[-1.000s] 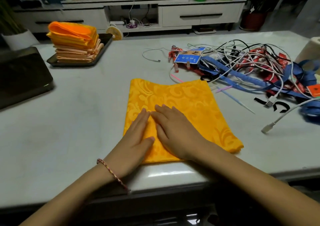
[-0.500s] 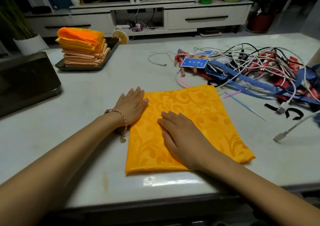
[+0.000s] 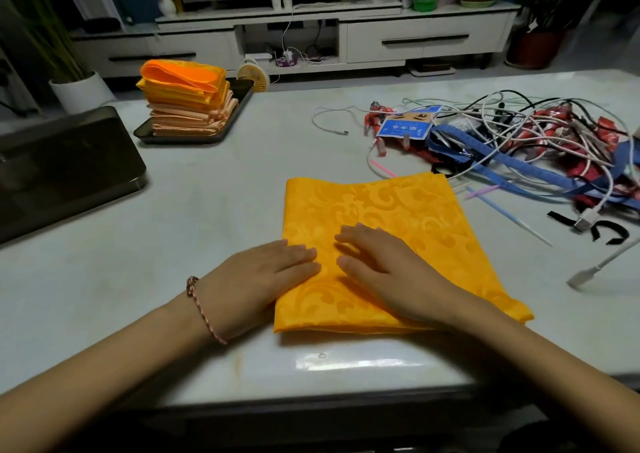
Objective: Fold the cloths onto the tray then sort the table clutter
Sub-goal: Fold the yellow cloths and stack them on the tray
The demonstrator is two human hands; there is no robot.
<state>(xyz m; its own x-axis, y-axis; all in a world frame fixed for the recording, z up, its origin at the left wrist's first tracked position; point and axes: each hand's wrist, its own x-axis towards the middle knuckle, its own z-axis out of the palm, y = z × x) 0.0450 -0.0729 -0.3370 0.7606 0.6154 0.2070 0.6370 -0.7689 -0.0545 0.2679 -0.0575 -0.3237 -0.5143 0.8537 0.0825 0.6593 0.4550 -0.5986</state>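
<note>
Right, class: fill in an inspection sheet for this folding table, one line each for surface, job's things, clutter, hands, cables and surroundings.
Surface: pale glossy table, with glare near the front edge.
Job's things: folded yellow cloth lying flat in front of the person; dark tray at far left holding a stack of folded cloths.
Clutter: blue card pack, blue strap and thin plastic sticks, all right of the cloth.
Hands: left hand on the cloth's left edge, right hand flat on the cloth; fingers straight.
Cables: white and black tangle at far right.
Surroundings: dark box at left; white TV cabinet and small fan behind.
</note>
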